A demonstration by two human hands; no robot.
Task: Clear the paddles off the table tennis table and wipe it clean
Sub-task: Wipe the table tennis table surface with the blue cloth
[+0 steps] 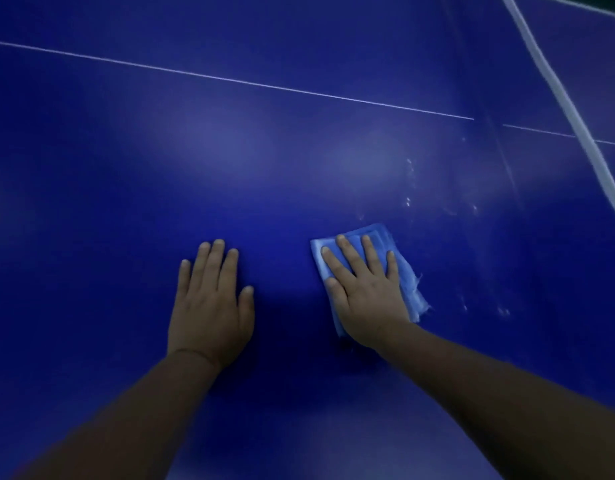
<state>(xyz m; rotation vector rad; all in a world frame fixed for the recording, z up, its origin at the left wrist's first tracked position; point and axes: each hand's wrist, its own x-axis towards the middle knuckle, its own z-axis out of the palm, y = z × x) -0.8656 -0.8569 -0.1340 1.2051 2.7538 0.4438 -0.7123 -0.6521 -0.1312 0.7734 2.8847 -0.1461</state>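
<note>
With no paddles in view, I judge this the wiping stage. My right hand (365,292) presses flat, fingers straight, on the folded blue cloth (385,268); my left hand (210,303) rests flat on the bare surface (230,150) beside it, fingers straight, holding nothing. Risk: the frayed edge outboard of the right hand could drag or unfold, and the white specks (409,181) ahead might smear. Cloth's long axis runs away from me, along the fingers.
</note>
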